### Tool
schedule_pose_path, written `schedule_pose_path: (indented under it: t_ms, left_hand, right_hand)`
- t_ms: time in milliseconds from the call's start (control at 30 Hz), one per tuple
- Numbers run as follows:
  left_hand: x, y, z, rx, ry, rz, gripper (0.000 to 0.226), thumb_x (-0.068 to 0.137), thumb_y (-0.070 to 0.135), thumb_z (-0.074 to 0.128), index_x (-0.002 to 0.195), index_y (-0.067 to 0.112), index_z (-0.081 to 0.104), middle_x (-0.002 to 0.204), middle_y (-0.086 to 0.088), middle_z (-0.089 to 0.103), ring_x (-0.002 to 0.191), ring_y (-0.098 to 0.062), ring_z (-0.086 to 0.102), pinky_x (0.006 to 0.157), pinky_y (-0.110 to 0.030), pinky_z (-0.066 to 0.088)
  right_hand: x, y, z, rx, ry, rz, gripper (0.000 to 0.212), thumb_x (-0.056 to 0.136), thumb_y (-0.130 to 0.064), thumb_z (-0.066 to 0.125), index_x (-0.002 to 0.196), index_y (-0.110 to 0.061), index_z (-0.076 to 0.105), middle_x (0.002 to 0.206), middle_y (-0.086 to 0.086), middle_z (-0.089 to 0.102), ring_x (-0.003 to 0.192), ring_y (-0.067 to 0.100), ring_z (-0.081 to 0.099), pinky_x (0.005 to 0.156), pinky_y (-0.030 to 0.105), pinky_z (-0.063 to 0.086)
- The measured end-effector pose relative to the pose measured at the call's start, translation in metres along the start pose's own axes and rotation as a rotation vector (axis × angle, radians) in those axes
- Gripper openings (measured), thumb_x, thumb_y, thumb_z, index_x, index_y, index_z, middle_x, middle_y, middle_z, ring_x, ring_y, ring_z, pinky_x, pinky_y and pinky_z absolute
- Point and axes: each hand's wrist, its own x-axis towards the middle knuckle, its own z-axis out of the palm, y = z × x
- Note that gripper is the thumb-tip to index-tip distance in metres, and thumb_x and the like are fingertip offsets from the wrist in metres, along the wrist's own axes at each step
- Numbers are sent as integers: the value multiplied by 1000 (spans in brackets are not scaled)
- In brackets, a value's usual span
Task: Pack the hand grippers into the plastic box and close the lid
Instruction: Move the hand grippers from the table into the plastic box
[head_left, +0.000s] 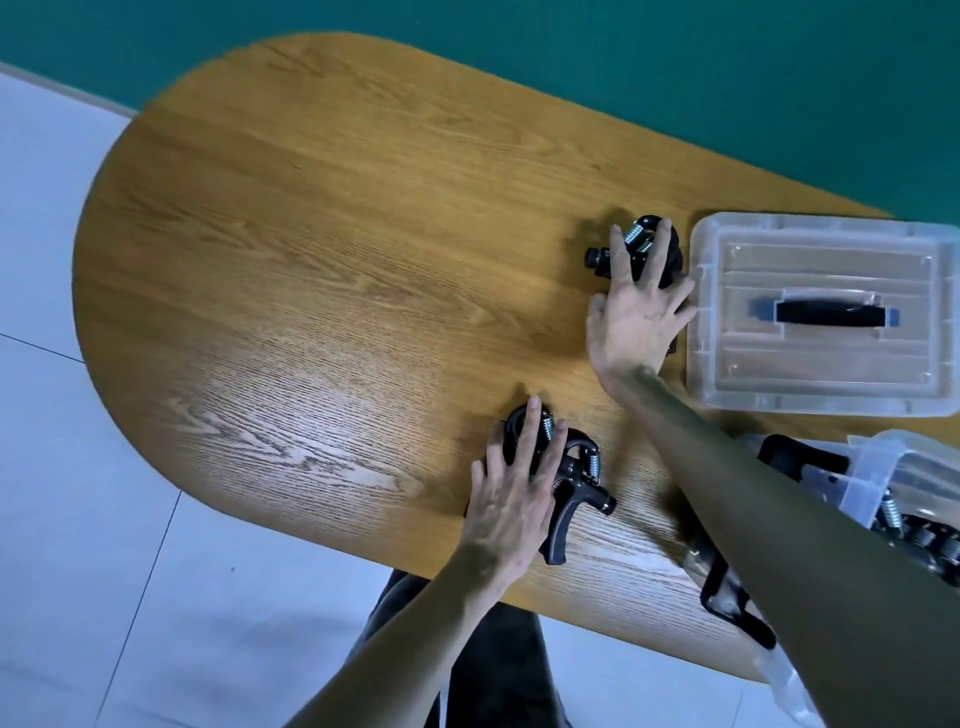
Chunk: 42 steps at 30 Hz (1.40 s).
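Observation:
Black hand grippers with steel springs lie on the wooden table (322, 270). My left hand (511, 499) rests with straight fingers on a pair of grippers (576, 493) near the front edge. My right hand (631, 322) lies spread over another set of grippers (639, 239) just left of the clear lid (821, 244), which lies flat and has a black handle. The clear plastic box (878, 462) stands open at the lower right, half hidden by my right forearm, with more grippers (930, 540) inside. One more gripper (727, 597) lies under that forearm.
The oval table's near edge runs just below my left hand, with white floor tiles (104, 519) beyond it. A green wall (571, 62) lies behind the table. My dark trouser legs (493, 649) show below the table edge.

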Motion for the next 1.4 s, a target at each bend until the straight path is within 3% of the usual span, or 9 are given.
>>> schedule_pose_path:
  t_ms: [233,467,600,800,1000,1233,1333,1400]
  left_hand:
    - [-1,-8,-5,118,10,67,105,87,20,76,164,24,4,170,-13,-12,103,-30,48,78,-40,50]
    - [-20,-15,-32,199,-13,61,94,95,15,62,163,22,-3,167,-13,-26,110,-36,46,85,-46,50]
    - [-37,0,-67,188,-61,34,91,100,8,48,160,26,-17,158,-4,-46,117,-32,36,97,-43,44]
    - [-60,36,-121,294,71,-16,87,104,14,44,158,20,-24,159,-13,-42,103,-26,37,91,-39,43]
    - [-72,83,-158,267,70,4,77,108,21,34,157,24,-25,156,-12,-47,93,-20,16,88,-35,30]
    - [-74,152,-152,304,132,59,74,107,28,34,160,24,-18,161,-14,-38,98,-23,27,92,-38,37]
    - [-75,189,-140,292,143,103,76,106,24,37,161,24,-15,161,-14,-39,102,-25,35,92,-40,39]
    - [-76,213,-129,280,146,130,77,105,20,38,161,25,-15,162,-14,-37,101,-25,35,91,-40,39]
  right_hand:
    - [-30,3,-10,12,49,-91,75,90,-13,47,156,-35,20,168,11,1,108,40,41,79,45,33]
    - [-74,8,-45,4,39,-144,77,92,-12,53,157,-34,18,168,11,-5,106,38,37,82,48,36]
    - [-122,0,-82,0,43,-176,78,90,-11,56,156,-31,20,167,14,-2,102,38,40,81,48,38]
    - [-184,14,-148,-40,54,-137,79,84,-14,67,153,-30,32,167,15,6,97,38,45,79,49,42]
    - [-213,47,-197,-66,79,-36,87,77,-12,73,153,-30,36,167,13,10,99,41,48,81,51,46]
    - [-232,112,-229,-59,123,16,85,76,-11,70,152,-30,36,166,14,15,93,40,47,78,53,45]
    - [-241,150,-234,-73,104,59,93,73,-14,74,154,-31,31,167,13,8,95,39,47,80,51,45]
    - [-249,175,-233,-59,116,88,89,71,-15,76,150,-30,39,166,12,18,93,39,48,78,52,46]
